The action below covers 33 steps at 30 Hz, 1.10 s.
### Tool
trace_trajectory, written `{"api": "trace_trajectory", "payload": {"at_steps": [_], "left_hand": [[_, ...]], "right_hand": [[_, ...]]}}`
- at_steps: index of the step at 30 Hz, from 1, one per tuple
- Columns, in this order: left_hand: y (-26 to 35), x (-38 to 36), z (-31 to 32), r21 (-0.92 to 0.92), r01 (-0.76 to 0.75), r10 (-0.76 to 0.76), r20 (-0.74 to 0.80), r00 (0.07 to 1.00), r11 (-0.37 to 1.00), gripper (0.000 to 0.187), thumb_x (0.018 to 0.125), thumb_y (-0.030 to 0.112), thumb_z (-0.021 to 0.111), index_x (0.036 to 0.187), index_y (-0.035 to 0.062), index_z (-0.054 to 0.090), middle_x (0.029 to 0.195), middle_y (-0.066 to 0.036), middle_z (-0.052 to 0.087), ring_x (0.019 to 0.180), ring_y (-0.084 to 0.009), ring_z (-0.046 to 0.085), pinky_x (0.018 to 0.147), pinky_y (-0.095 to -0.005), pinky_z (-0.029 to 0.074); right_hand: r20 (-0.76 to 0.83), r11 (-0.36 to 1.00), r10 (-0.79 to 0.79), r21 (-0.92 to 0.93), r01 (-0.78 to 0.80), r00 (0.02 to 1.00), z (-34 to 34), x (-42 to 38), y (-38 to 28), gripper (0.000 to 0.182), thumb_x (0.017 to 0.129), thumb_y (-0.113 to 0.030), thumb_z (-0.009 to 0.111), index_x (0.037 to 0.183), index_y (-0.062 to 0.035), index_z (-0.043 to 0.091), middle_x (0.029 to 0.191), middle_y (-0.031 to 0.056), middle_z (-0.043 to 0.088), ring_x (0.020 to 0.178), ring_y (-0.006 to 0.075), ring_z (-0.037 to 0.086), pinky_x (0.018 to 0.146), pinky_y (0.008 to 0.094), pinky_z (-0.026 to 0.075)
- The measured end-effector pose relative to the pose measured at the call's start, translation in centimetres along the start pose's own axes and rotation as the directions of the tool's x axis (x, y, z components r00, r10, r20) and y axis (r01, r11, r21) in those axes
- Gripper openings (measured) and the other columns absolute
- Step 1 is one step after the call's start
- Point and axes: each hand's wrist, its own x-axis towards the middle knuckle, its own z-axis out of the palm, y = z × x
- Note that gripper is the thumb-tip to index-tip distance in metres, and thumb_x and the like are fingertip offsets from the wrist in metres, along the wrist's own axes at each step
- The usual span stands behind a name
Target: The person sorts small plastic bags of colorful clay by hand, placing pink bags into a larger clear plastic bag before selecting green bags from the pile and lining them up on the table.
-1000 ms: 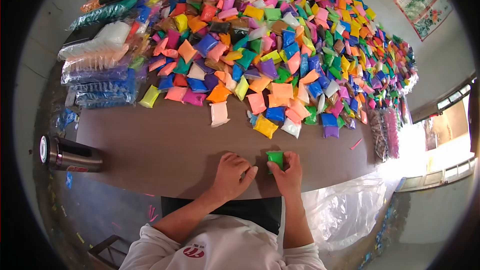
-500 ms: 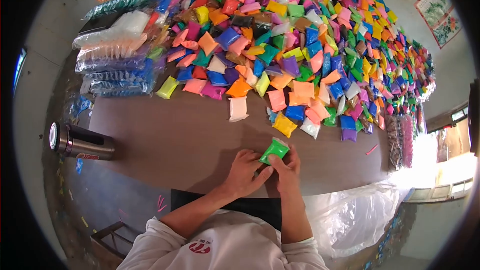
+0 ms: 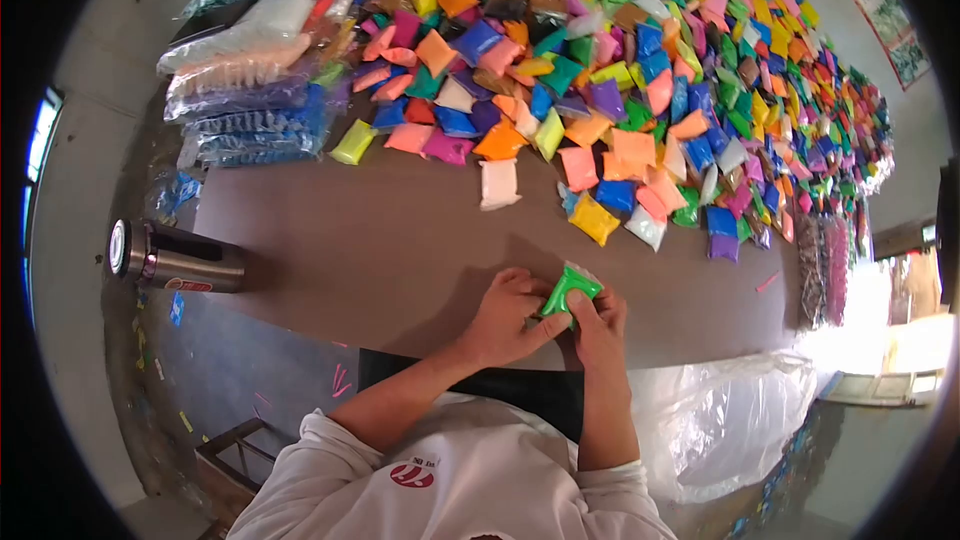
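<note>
A small bright green packet [image 3: 570,288] in clear wrapping is held tilted above the near part of the brown table. My right hand [image 3: 600,325] grips it from the right, thumb pressed on its front and fingers behind. On the other side, my left hand [image 3: 508,320] has its fingers curled and its thumb against the packet's lower left corner. Some of the left fingertips are hidden. Beyond both hands lie loose packets, among them a yellow packet [image 3: 594,220] and a pale pink packet [image 3: 499,183].
A large heap of colourful packets [image 3: 620,70] covers the table's far side. Stacked bagged packets [image 3: 250,130] stand at the back left. A steel flask [image 3: 180,258] lies on its side on the left. Clear plastic sheeting [image 3: 720,420] hangs at the near right edge of the table [image 3: 380,230].
The view has shifted, so the table and heap sit slightly higher and farther right. Both hands still hold the green packet, now tilted more upright, with the left thumb closer against it.
</note>
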Motion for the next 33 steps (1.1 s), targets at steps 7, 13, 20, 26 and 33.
{"api": "trace_trajectory", "payload": {"at_steps": [7,13,20,26,33], "left_hand": [[0.3,0.4,-1.8,-0.155,0.124,-0.091,0.2,0.976,0.98,0.034,0.098,0.036,0.058,0.093,0.0043,0.072,0.099,-0.012,0.069,0.104,-0.0287,0.061,0.105,-0.0429,0.036],[0.2,0.2,-0.9,-0.052,0.073,-0.065,0.145,0.987,0.996,0.034,0.098,0.034,0.058,0.095,0.0034,0.07,0.095,-0.013,0.068,0.1,-0.0303,0.061,0.103,-0.0425,0.038],[0.3,0.3,-0.9,-0.129,0.144,-0.135,0.081,0.988,0.981,0.029,0.095,0.03,0.061,0.1,0.0019,0.067,0.097,-0.013,0.067,0.099,-0.0323,0.061,0.099,-0.0415,0.041],[0.0,0.3,-1.1,0.003,0.108,-0.107,0.178,0.978,0.994,0.028,0.096,0.029,0.059,0.094,0.0023,0.067,0.093,-0.014,0.065,0.094,-0.0346,0.059,0.095,-0.0428,0.042],[0.2,0.2,-1.0,-0.012,0.03,-0.028,0.144,0.989,0.999,0.029,0.094,0.031,0.062,0.092,0.0031,0.068,0.09,-0.013,0.066,0.093,-0.0349,0.059,0.095,-0.0438,0.043]], "right_hand": [[0.106,0.998,0.041,-0.046,-0.036,0.994,-0.3,-0.4,-0.9,0.026,0.095,-0.015,0.069,0.114,0.0032,0.067,0.095,0.0028,0.069,0.085,0.0067,0.061,0.075,0.0237,0.05],[0.085,0.996,0.019,-0.087,-0.012,0.996,-0.2,-0.8,-0.4,0.026,0.096,-0.02,0.068,0.108,0.003,0.068,0.093,0.0022,0.067,0.083,0.0077,0.059,0.073,0.0232,0.049],[0.149,0.993,0.032,-0.113,-0.015,0.988,-0.6,-0.8,-0.7,0.027,0.097,-0.021,0.068,0.112,0.0014,0.067,0.094,0.0004,0.067,0.084,0.0064,0.057,0.074,0.0229,0.048],[0.044,0.994,-0.04,-0.099,0.044,0.998,0.5,-0.3,0.3,0.027,0.097,-0.021,0.067,0.114,0.0005,0.067,0.093,-0.0007,0.066,0.083,0.0049,0.056,0.071,0.0231,0.047],[0.116,0.959,-0.109,-0.249,0.136,0.987,0.2,-0.8,-0.5,0.027,0.097,-0.019,0.066,0.115,0.0008,0.068,0.102,0.0004,0.067,0.089,0.0064,0.058,0.078,0.0234,0.048]]}}
